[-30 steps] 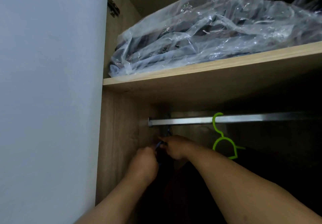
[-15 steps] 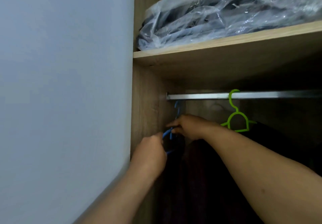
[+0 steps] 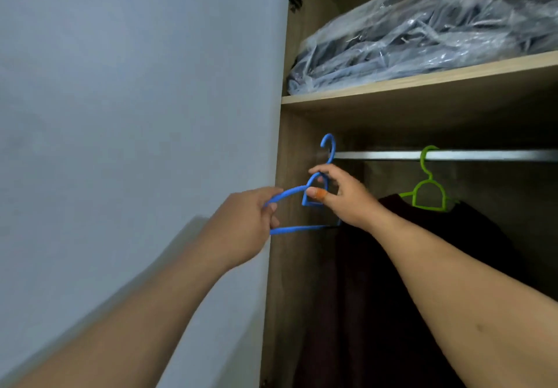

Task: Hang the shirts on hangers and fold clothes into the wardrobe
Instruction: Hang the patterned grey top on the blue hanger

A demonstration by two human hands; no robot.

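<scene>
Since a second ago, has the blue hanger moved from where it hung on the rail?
Yes. The blue hanger has come off the rail: its hook now sits beyond the rail's left end, lifted and pulled outward by the left hand and right hand.

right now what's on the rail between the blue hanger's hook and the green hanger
Nothing: in the head view that stretch of the metal rail is bare between the blue hanger and the green hanger.

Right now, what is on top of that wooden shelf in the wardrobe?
On the shelf lies a clear plastic bag stuffed with dark grey-blue fabric. The crinkled plastic hides what the fabric is, and the shelf's back is in shadow.
</scene>
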